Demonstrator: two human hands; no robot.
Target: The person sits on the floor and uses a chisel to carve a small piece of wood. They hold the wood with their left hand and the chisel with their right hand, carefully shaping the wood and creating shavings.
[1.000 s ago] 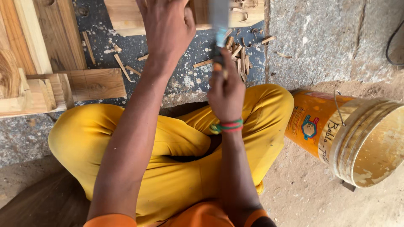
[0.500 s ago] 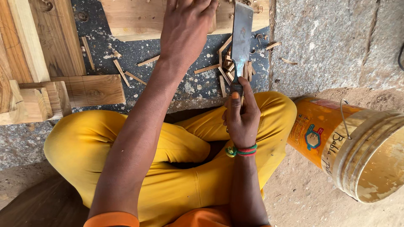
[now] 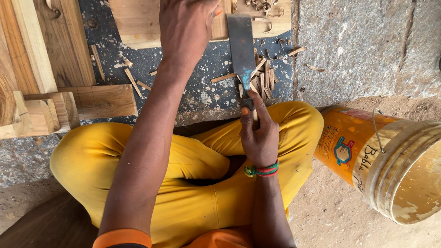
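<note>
Head view: your right hand (image 3: 259,138) grips the chisel (image 3: 242,50) handle, blade on the plank (image 3: 138,20); your left hand (image 3: 186,27) lies flat, pressing that plank on the floor (image 3: 183,69).

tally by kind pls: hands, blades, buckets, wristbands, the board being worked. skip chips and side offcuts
Hands: 2, the left hand pressing on the wooden board, the right hand gripping the blade's handle
Wide flat blade: 1
Orange bucket lying on its side: 1
Beaded wristband: 1
Wooden board: 1
Total: 6
</note>
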